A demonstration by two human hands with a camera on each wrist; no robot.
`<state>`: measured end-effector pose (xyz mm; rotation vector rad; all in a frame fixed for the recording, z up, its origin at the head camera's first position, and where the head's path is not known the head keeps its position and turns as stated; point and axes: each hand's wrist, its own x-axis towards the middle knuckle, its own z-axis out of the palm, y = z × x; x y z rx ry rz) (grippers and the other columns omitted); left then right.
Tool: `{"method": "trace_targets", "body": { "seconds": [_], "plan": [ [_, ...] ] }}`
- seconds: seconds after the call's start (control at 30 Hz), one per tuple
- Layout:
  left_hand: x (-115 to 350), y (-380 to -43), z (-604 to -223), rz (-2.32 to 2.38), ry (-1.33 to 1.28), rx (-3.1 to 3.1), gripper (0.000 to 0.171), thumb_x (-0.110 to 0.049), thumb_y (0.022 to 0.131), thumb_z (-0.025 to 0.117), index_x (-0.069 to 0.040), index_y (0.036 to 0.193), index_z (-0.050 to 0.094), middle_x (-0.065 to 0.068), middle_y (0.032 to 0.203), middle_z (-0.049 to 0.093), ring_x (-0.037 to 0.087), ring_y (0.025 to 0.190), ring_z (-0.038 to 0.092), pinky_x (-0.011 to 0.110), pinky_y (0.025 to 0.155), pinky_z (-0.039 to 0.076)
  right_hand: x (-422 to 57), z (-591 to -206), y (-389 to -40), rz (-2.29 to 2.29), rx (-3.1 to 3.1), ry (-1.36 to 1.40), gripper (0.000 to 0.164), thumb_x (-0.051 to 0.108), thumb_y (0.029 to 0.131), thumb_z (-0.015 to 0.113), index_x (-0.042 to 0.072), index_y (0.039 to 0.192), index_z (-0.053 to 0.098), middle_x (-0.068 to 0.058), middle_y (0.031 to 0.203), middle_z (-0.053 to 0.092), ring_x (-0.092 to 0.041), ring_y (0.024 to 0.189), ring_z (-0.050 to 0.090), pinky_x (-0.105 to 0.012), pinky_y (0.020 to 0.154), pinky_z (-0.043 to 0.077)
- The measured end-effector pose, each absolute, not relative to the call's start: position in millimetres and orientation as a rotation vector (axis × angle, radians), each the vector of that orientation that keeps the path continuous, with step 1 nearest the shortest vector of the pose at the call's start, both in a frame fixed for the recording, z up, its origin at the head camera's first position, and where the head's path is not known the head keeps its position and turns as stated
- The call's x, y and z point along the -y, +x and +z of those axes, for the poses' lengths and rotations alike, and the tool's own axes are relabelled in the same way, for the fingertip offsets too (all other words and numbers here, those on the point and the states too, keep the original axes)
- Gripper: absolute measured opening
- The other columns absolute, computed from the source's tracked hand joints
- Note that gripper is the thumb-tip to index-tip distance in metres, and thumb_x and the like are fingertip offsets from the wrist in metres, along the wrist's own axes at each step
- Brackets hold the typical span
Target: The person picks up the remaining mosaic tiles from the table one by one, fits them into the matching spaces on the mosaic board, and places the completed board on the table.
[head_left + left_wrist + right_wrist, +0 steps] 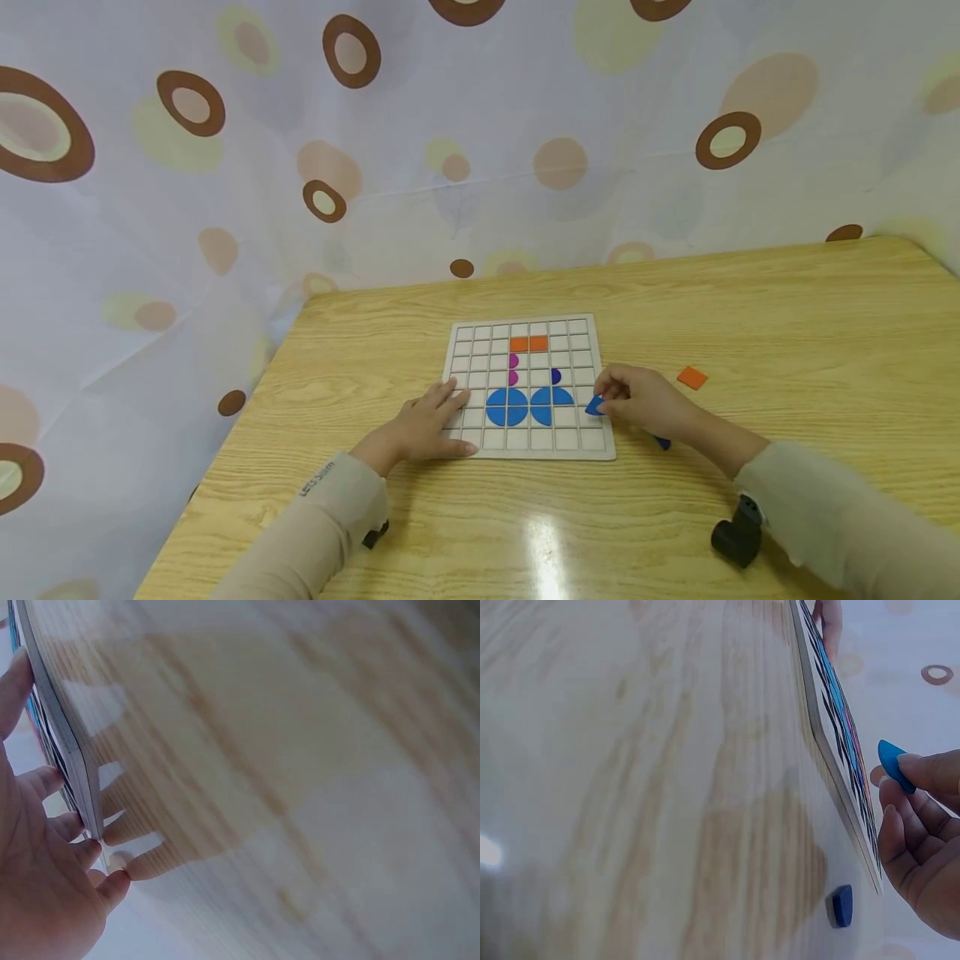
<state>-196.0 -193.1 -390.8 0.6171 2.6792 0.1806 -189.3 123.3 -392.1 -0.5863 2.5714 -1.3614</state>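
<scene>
The right grip (637,400) pinches a blue piece (594,406) between thumb and fingertips, its full outline partly hidden by them. The right wrist view shows this piece raised off the board (525,442); from the head it overlaps the gridded right-hand columns, just inside that edge. The left grip (427,425) lies with fingers spread over the board's left edge, the thumb along the near-left corner.

Between the two grips, nearer the right one, blue quarter pieces (507,407) sit in the grid: four form a full circle, and three more form most of another, its lower-right cell white. Above these are a dark blue half-round (556,377), two magenta half-rounds (513,361) stacked, and two orange squares (528,343) side by side.

Past the board's right edge, a dark blue piece (662,443) lies under the right forearm, and an orange tile (692,377) lies beyond the right grip. The wooden surface (825,333) runs wide to the right, leaving room to move; spotted cloth (495,100) borders its far edge.
</scene>
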Motion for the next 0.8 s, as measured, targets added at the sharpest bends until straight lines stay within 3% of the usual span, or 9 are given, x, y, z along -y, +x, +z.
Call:
{"method": "trace_targets", "body": {
  "seconds": [0.8],
  "plan": [
    [193,-195,-391,0.169,0.619,-2.688,0.082,-0.058,0.076,0.049,-0.018,0.139,0.018,0.006,0.144,0.005,0.024,0.130,0.002,0.049,0.097,0.014,-99,-393,-194,-1.307,-2.534,-0.603,0.006,0.001,0.081,0.056,0.005,0.086,0.056,-0.003,0.074,0.048,-0.017,0.069,0.044,-0.025,0.055,0.039]
  ]
}}
